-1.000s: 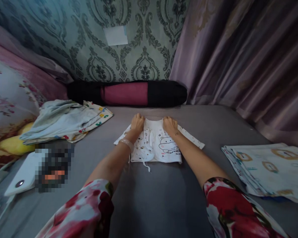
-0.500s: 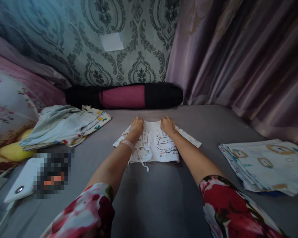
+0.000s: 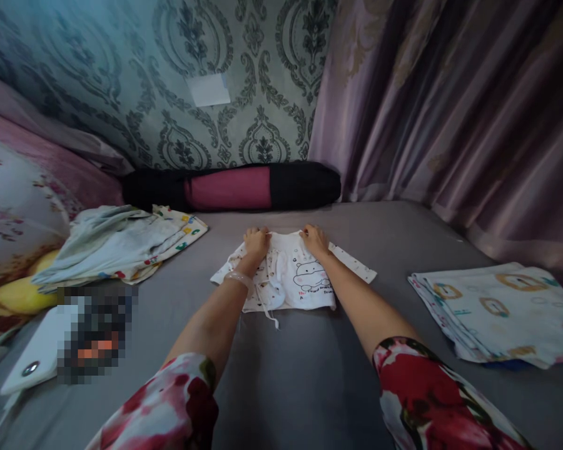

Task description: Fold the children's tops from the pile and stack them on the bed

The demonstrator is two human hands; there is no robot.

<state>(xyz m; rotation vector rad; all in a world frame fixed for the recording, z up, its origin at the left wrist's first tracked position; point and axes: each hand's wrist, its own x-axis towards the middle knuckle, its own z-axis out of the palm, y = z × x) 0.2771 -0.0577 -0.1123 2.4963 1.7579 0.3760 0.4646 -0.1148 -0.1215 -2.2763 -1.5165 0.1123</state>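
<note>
A small white baby shirt lies spread on the grey bed sheet, its neckline away from me and its sleeves out to both sides. A cartoon animal with lettering is printed on its right half, small figures on its left, and a white tie string hangs past the lower hem. My left hand is closed on the far left shoulder by the neckline. Across the neckline, my right hand pinches the matching right shoulder. My forearms cover parts of both sleeves.
Folded patterned cloths lie stacked at the right. Crumpled clothes rest at the left beside a yellow cushion. Nearer sit a white device with a cable and a blurred-out object. A black and pink bolster lies along the wall.
The view has tilted and shifted slightly. Both hands stay at the shirt's shoulders; the fingers now look more pinched at the neckline corners. The shirt lies nearly the same.
</note>
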